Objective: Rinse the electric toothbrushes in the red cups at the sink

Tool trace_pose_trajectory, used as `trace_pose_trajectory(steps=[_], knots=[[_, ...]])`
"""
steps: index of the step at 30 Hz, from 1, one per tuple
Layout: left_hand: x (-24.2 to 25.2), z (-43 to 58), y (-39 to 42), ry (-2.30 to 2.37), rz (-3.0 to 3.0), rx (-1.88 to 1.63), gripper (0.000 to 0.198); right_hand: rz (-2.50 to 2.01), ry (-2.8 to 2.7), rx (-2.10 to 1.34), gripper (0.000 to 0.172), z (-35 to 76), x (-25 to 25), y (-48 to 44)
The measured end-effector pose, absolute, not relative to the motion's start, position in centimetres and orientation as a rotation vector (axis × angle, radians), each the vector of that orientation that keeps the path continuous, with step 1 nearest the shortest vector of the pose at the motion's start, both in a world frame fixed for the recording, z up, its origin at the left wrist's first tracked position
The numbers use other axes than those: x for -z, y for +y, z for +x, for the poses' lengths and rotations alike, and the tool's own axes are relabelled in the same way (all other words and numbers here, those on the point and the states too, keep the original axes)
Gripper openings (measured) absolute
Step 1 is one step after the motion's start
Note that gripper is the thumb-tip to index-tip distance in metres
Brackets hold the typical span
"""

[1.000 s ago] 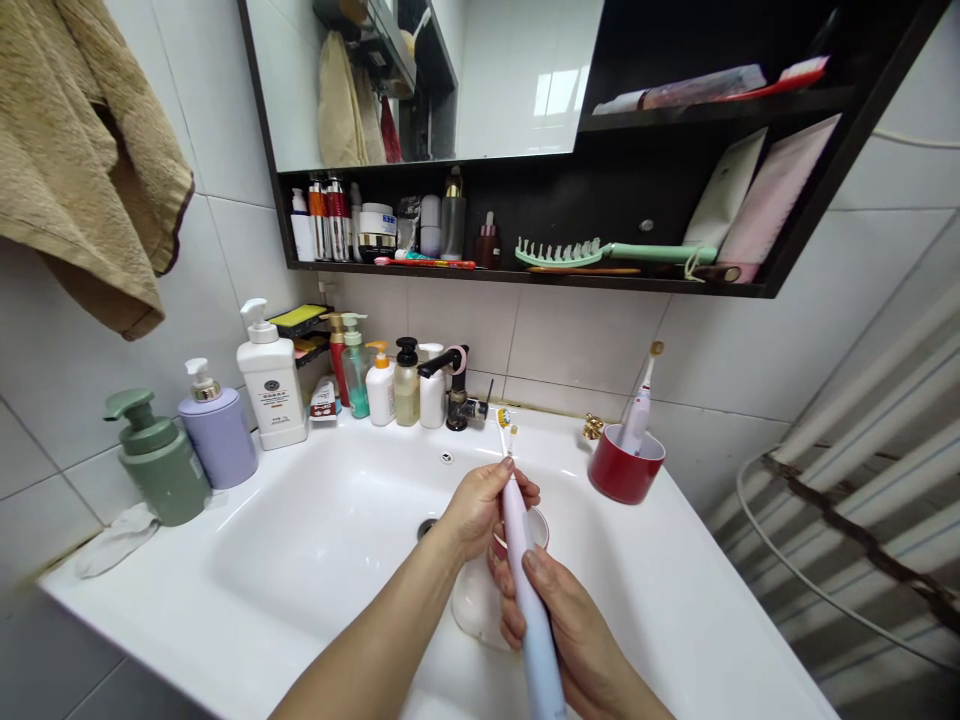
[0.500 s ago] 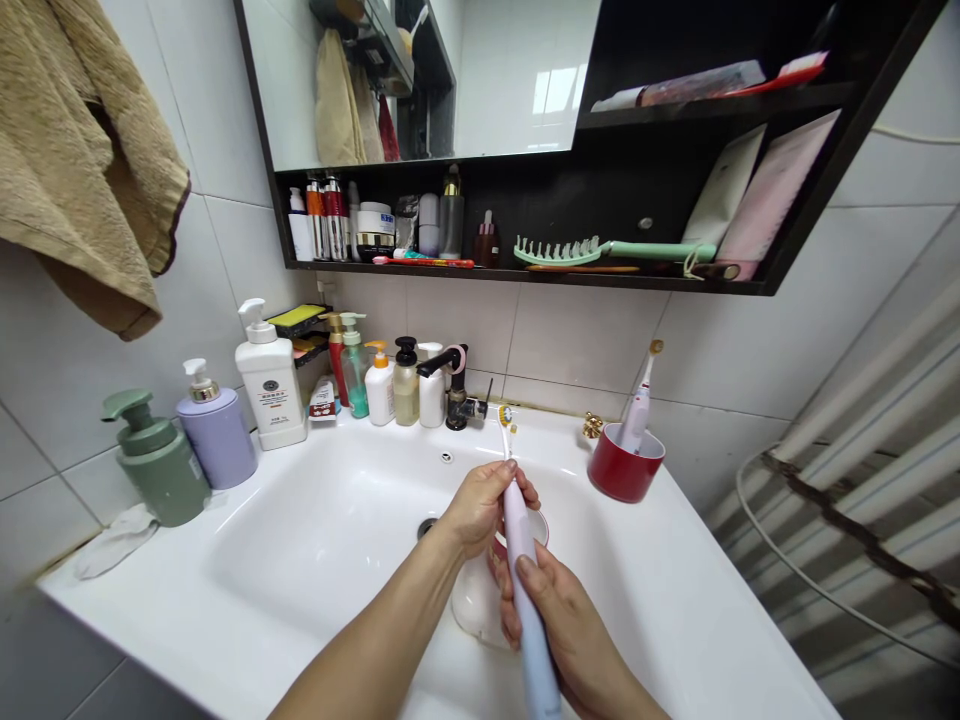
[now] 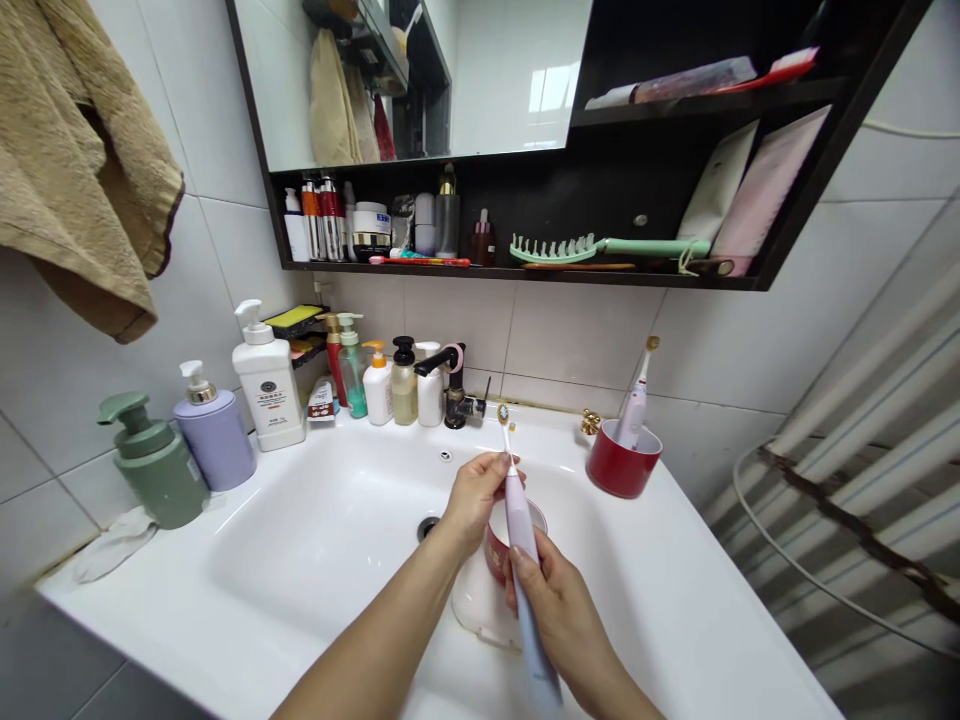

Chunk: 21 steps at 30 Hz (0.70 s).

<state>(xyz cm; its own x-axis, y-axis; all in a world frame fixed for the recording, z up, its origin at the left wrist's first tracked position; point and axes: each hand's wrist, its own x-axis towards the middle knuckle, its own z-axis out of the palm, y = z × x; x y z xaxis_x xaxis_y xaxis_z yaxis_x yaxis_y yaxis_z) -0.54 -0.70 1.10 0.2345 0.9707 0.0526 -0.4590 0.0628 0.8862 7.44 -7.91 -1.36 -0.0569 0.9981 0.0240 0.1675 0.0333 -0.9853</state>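
Note:
An electric toothbrush (image 3: pixel 529 590), pink at the top and blue toward its base, slants over the sink with its brush head pointing up and away. My right hand (image 3: pixel 562 610) is wrapped round the handle at mid-length. Up at the neck, the fingers of my left hand (image 3: pixel 482 495) pinch the white shaft below the bristles. Beneath the toothbrush, a red cup (image 3: pixel 497 552) with a white inside stands in the basin, partly covered by both hands. Under it lies a clear, pale tray-like piece (image 3: pixel 480 610), half hidden.
The white sink (image 3: pixel 315 520) has a black faucet (image 3: pixel 454 385) at the back. A second red cup (image 3: pixel 624 468) holding another electric toothbrush (image 3: pixel 636 405) stands right. Several pump bottles (image 3: pixel 270 385) line the left and back. A dark cabinet (image 3: pixel 525 272) hangs above.
The fingers of my left hand have shifted slightly at the neck, and the brush head has turned a little. More of the red cup below shows now. The view has moved slightly.

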Motion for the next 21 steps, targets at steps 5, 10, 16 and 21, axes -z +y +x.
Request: trace_pose_trajectory(steps=[5, 10, 16, 21], knots=[[-1.3, -1.0, -0.4, 0.77, 1.081, -1.25, 0.018, -1.309, -1.383, -1.145, 0.026, 7.4, 1.7, -8.1], [-1.3, -0.6, -0.8, 0.72, 1.018, -1.216, 0.022, -1.144, -1.265, -1.293, 0.027, 7.1, 1.6, -8.0], [-0.3, 1.5, -3.1, 0.61, 0.828, -0.98, 0.037, -0.885, -0.943, -1.2, 0.025, 9.7, 0.0, -6.9], [0.1, 2.1, -4.7, 0.502, 1.086, -0.638, 0.032, -0.809, -0.794, -1.091, 0.023, 12.9, -1.4, -6.2]])
